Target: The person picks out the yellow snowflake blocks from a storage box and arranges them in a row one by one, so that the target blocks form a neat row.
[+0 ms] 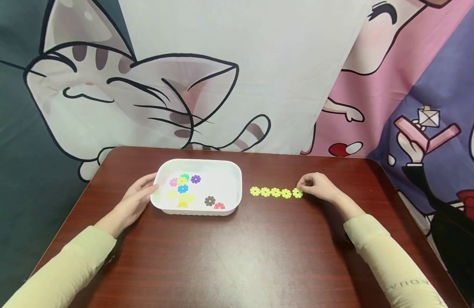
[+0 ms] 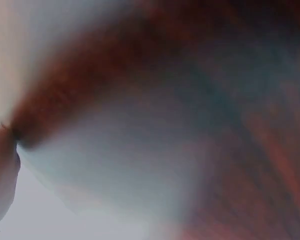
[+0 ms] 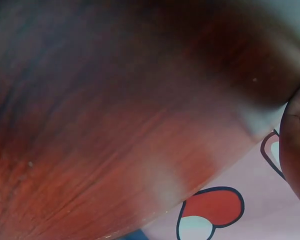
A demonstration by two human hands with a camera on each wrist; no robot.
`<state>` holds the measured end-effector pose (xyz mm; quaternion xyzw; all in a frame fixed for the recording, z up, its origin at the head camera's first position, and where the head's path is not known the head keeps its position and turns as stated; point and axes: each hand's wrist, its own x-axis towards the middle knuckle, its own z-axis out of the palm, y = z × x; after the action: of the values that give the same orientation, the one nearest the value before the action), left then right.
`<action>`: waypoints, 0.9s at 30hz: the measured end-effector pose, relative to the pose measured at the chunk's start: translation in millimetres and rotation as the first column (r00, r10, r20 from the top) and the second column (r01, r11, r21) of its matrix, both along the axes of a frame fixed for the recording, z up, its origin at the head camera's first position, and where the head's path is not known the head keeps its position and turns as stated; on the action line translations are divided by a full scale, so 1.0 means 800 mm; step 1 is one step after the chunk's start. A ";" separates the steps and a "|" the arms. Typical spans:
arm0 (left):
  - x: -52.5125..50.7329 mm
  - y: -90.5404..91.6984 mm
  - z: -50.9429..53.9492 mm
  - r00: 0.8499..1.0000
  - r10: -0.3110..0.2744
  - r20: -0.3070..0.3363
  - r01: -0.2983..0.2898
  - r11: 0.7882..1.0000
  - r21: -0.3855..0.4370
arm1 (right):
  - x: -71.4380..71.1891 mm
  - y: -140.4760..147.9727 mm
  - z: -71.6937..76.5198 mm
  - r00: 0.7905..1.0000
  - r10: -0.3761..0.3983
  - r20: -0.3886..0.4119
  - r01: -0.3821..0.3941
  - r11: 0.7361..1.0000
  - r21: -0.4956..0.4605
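From the head view I have the left hand [image 1: 138,193] on the left end of a white tray [image 1: 226,179], thumb over the rim and fingers along the outside, gripping it. The tray sits upright on the brown desk [image 1: 237,261], toward its far edge. My right hand [image 1: 317,186] has thumb and fingers brought together, pinching the upper right edge of a yellow disc [image 1: 296,193], the rightmost of five in a row [image 1: 275,192] just right of the tray. I can't tell whether neighbouring discs are joined or merely close.

Inside the tray I see a purple disc [image 1: 196,179], a blue disc [image 1: 183,188], a pink disc [image 1: 173,182], a green disc [image 1: 185,176], a dark disc [image 1: 210,201], a red disc [image 1: 219,206] and several yellow ones. A cartoon-printed cloth [image 1: 290,85] hangs behind. Both wrist views are mostly blur to me.
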<state>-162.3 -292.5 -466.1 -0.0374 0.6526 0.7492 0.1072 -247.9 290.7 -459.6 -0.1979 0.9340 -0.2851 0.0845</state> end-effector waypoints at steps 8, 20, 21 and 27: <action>-0.002 0.006 0.006 1.000 -0.004 -0.017 0.002 0.989 -0.149 | 0.003 0.003 -0.004 1.000 0.002 0.003 -0.002 1.000 -0.026; -0.009 0.018 0.001 1.000 0.021 -0.004 -0.021 0.997 -0.073 | 0.004 -0.001 -0.007 1.000 -0.015 0.003 0.015 0.997 -0.080; -0.009 0.018 0.001 1.000 0.021 -0.004 -0.021 0.997 -0.070 | 0.004 -0.001 -0.007 1.000 -0.016 0.003 0.016 0.997 -0.079; -0.008 0.018 -0.001 1.000 0.012 -0.006 -0.013 0.999 -0.046 | 0.005 0.000 -0.006 1.000 -0.024 0.005 0.025 0.997 -0.075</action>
<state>-168.9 -277.8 -466.8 -0.0419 0.6697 0.7347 0.0997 -243.9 290.6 -464.6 -0.1889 0.9249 -0.3213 0.0755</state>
